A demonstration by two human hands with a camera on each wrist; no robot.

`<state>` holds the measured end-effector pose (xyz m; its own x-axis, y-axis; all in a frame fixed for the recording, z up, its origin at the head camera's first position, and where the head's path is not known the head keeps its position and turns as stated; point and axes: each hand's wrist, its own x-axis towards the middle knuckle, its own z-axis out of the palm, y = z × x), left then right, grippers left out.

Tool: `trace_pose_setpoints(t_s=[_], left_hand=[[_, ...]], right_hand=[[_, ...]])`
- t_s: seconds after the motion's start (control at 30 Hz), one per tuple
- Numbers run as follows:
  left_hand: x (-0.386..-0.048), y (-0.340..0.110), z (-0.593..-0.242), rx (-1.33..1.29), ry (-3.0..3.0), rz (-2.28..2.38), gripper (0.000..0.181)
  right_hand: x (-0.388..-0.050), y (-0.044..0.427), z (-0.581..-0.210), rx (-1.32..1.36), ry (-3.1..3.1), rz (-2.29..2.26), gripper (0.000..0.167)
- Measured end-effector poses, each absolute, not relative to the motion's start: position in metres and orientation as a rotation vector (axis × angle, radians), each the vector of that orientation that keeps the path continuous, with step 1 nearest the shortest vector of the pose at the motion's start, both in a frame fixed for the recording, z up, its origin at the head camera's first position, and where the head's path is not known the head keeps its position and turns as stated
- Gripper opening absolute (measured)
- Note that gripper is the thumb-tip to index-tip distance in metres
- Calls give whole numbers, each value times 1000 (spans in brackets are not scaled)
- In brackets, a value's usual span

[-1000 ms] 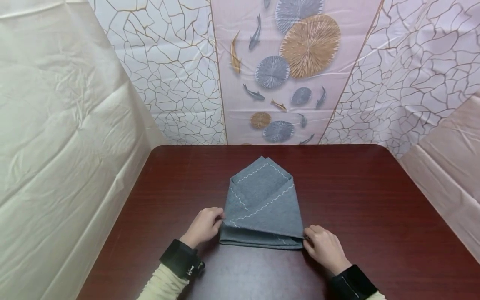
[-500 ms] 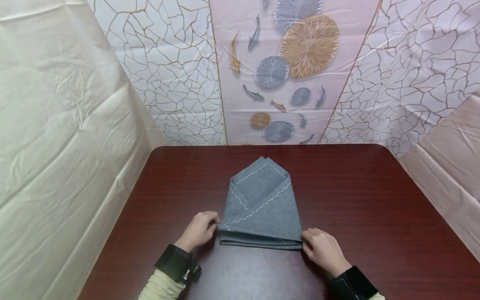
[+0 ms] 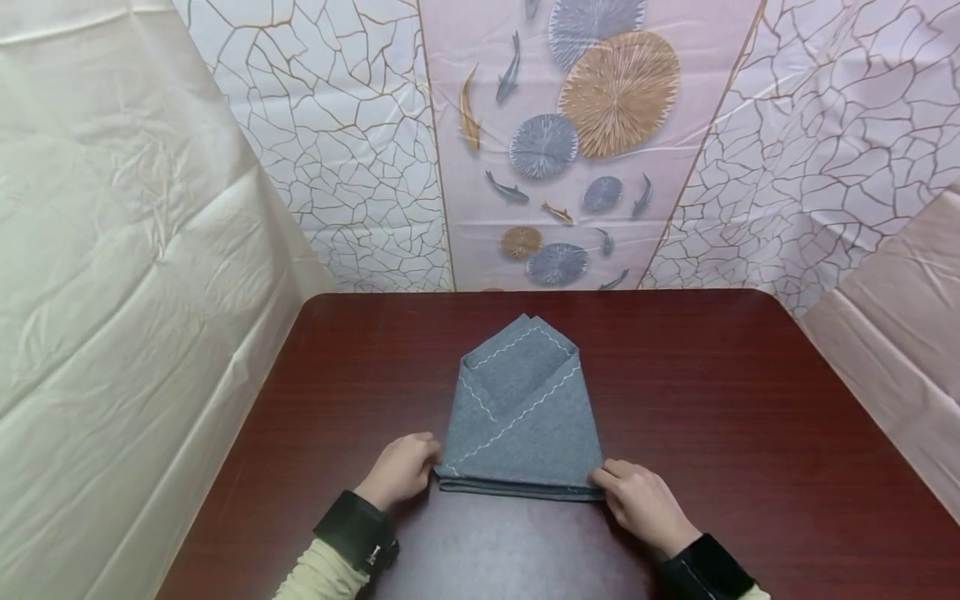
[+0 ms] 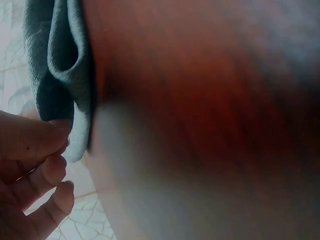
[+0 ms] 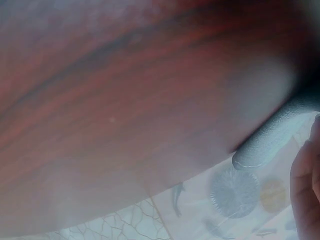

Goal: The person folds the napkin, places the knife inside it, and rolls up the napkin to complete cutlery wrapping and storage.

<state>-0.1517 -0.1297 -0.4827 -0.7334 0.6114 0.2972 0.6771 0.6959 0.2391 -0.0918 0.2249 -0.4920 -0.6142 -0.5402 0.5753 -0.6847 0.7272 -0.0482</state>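
Observation:
A folded grey cloth (image 3: pixel 525 417) with white wavy lines lies on the dark red table, its pointed end away from me. My left hand (image 3: pixel 401 471) pinches its near left corner. In the left wrist view, the thumb and a finger of my left hand (image 4: pixel 35 165) hold the upper layer of the cloth (image 4: pixel 82 50), and the folded layers show as loops. At the near right corner, my right hand (image 3: pixel 645 504) grips the cloth's edge. Only part of my right hand (image 5: pixel 305 185) shows in the right wrist view, beside a rounded fold of the cloth (image 5: pixel 265 140).
The table (image 3: pixel 750 400) has rounded far corners and extends to both sides of the cloth. Behind it hangs a patterned curtain (image 3: pixel 547 208) with fish and round leaves. Pale fabric (image 3: pixel 135 292) drapes along the left side, and more along the right.
The cloth's upper near edge has come down and toward me, narrowing the gap above the bottom layers. My left hand moved slightly nearer with it; the right hand's fingers shifted slightly left onto the corner.

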Motion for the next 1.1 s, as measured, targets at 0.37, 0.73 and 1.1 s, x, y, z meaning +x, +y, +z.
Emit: trace_pose_setpoints(t_s=[0.37,0.73,1.1], left_hand=[[-151,-125,-488,-1101,-2667,-299,25],[-144,-117,-480,-1097,-2754,-185,20],[-137,-106,-469,-1096,-2858,-160,7]], right_hand=[[-91,225,-495,1011,-2421,270,19],[-88,225,-494,1029,-2472,309,21],[-88,221,-494,1047,-2437,341,16]])
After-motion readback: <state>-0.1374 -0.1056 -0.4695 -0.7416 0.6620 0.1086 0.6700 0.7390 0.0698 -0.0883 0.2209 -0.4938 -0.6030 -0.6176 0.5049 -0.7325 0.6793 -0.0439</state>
